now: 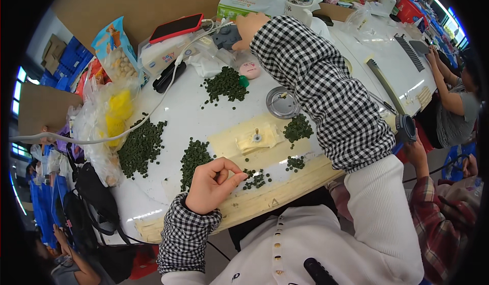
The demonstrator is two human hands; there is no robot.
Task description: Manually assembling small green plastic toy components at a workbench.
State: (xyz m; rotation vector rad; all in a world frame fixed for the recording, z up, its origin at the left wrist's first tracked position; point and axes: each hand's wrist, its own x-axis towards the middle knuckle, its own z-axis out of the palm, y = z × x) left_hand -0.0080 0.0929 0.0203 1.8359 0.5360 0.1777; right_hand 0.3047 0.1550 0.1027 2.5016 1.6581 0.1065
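My left hand [214, 184] is closed in a pinch at the table's near edge, thumb and forefinger together beside a small scatter of dark green pieces [256, 179]. Whatever is between those fingertips is too small to make out. Stretched to the far side, my right hand [250, 30] has its fingers and thumb around the end of a dark grey object [227, 38], partly hidden by a white cable. Between the hands, a small metal pin fixture [256, 137] stands on a yellowish taped pad. A round metal dish [282, 102] sits beneath my right forearm.
Several heaps of dark green pieces lie about, one large heap [142, 146] at left. A white cable [153, 109] crosses the table. Behind are a red-cased phone [177, 28], a snack bag [118, 50] and a lidded cup [299, 4]. Other people work at right.
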